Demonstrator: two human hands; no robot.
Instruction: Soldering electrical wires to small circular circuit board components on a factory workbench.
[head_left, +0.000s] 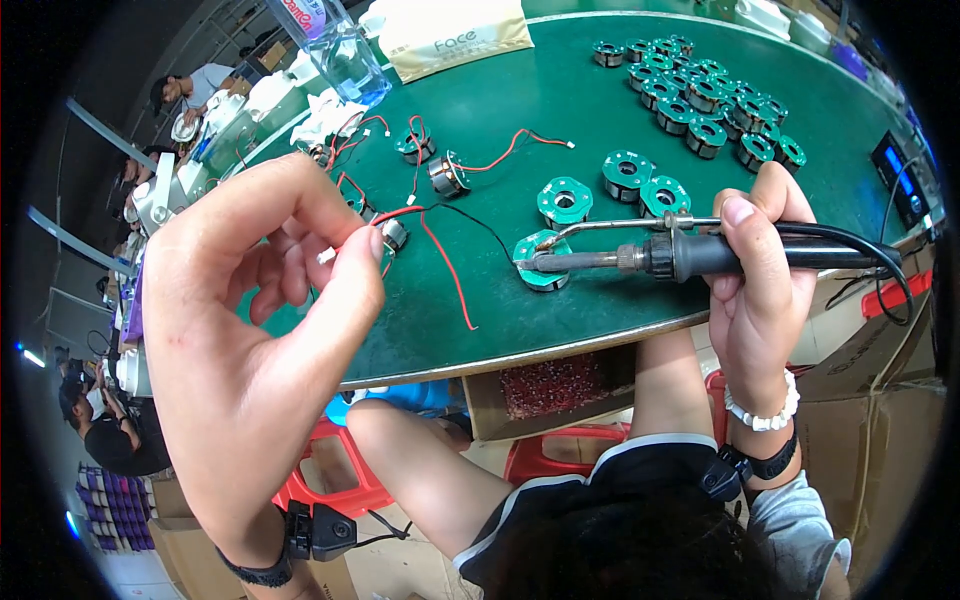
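My left hand [235,320] pinches a pair of thin wires between thumb and forefinger. The red wire [447,258] dangles free over the table, while the black wire [482,222] runs to a small round motor stator with a green circuit board [545,278]. A small white connector [327,256] shows beside my left fingers. My right hand [762,255] grips a soldering iron [695,257] with a thin metal feed tube [610,224] along it. Both the iron's tip and the tube's end reach the left edge of that board, by the black wire's end.
More stators [627,172] sit just behind, and a large group [705,95] fills the far right. Wired stators [447,177] lie far left. A clear bottle [335,55], tissue pack [455,40] and display box [900,180] stand around. Below the edge is a carton [485,405].
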